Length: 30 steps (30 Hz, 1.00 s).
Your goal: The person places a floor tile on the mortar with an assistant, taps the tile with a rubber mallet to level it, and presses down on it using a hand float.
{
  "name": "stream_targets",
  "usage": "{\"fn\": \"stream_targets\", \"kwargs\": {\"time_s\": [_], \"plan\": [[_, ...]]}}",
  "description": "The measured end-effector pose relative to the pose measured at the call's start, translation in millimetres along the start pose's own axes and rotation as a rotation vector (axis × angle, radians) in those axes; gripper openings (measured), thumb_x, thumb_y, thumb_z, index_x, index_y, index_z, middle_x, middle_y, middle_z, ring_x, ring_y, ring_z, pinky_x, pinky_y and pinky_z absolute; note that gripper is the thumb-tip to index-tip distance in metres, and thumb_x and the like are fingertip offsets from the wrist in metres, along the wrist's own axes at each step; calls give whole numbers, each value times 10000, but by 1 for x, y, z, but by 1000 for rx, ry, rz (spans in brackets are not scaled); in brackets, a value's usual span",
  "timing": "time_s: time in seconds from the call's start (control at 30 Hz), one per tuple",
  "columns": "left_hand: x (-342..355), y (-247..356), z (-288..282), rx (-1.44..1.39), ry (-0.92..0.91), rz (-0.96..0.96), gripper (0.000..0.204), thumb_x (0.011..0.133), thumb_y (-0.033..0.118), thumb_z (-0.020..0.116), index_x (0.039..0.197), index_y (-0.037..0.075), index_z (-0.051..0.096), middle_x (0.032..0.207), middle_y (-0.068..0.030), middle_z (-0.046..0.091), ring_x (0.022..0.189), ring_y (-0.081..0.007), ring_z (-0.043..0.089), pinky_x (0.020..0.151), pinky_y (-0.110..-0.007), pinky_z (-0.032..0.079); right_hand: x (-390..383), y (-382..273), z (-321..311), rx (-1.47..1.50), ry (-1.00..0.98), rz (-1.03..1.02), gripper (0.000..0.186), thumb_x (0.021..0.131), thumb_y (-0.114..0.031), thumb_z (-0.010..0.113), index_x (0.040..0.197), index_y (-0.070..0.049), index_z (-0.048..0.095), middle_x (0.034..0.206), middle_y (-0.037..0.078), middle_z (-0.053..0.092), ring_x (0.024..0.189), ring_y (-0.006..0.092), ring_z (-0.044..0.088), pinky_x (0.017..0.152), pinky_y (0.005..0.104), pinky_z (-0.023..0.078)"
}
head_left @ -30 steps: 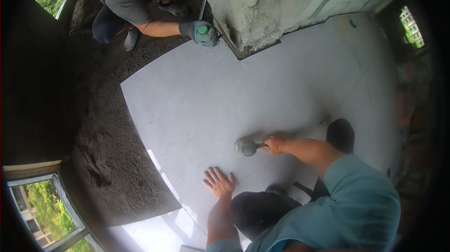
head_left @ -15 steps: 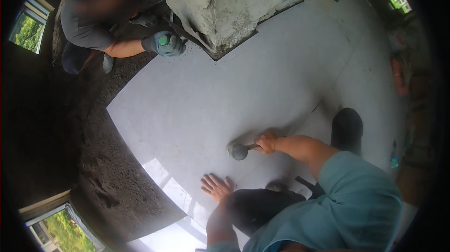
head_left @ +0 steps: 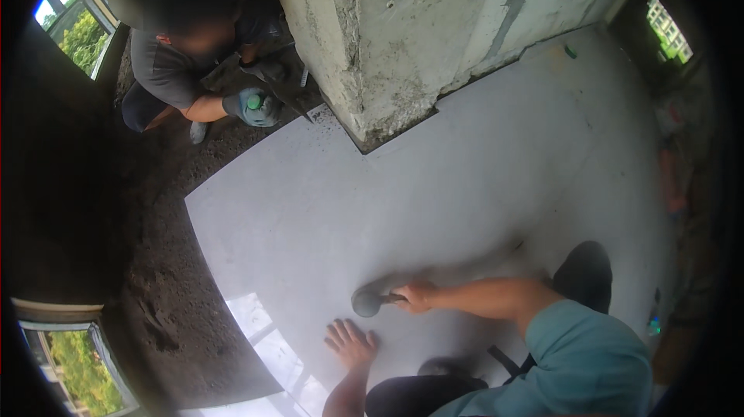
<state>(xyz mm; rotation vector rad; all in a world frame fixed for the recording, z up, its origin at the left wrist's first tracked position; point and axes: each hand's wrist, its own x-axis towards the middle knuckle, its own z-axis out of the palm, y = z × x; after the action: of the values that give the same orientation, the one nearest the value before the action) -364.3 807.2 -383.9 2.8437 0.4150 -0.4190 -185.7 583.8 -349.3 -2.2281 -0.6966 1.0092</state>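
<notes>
The rubber mallet [head_left: 370, 301] has a dark grey, rounded head and a short dark handle that runs to the right into the right hand [head_left: 416, 296], which is closed around it. The head rests on or just above the large pale grey floor tile [head_left: 434, 192], near the tile's near edge and well away from its far corner at the concrete column. The left hand [head_left: 350, 343] lies flat on the same tile, fingers spread, just nearer than the mallet head.

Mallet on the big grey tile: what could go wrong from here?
1. The left hand lies flat on the tile close beside the mallet held by the right hand; a stray blow could catch its fingers.
2. The tile's edge lies over loose dark mortar; uneven tapping might leave it rocking or crack it.
3. A co-worker's gloved hand works near the tile's far corner by the concrete column.
</notes>
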Motion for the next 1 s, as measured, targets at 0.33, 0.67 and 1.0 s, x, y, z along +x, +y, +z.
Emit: {"fn": "stream_targets", "kwargs": {"time_s": [0.33,0.67,1.0], "plan": [[0,12,-1,22,-48,-43,848,843,492,527,1498,11,286,1604,-211,155,1493,-418,23,1169,-616,-32,89,-136,-82,166,650,-446,234,920,-294,612,950,-63,594,767,133,662,683,360,645,592,451,515],[12,14,-28,101,-139,-61,807,908,547,443,1544,96,233,1623,-144,145,1497,-391,48,1186,-590,9,93,-81,-120,13,647,-445,212,942,-270,561,887,-67,588,755,133,665,690,377,643,585,447,511],[2,9,-13,69,-124,-77,801,891,521,474,1529,84,263,1614,-154,176,1497,-395,59,1179,-604,6,45,33,-106,-203,158,-243,313,938,-357,541,939,-46,571,779,171,670,754,412,647,677,523,507]]}}
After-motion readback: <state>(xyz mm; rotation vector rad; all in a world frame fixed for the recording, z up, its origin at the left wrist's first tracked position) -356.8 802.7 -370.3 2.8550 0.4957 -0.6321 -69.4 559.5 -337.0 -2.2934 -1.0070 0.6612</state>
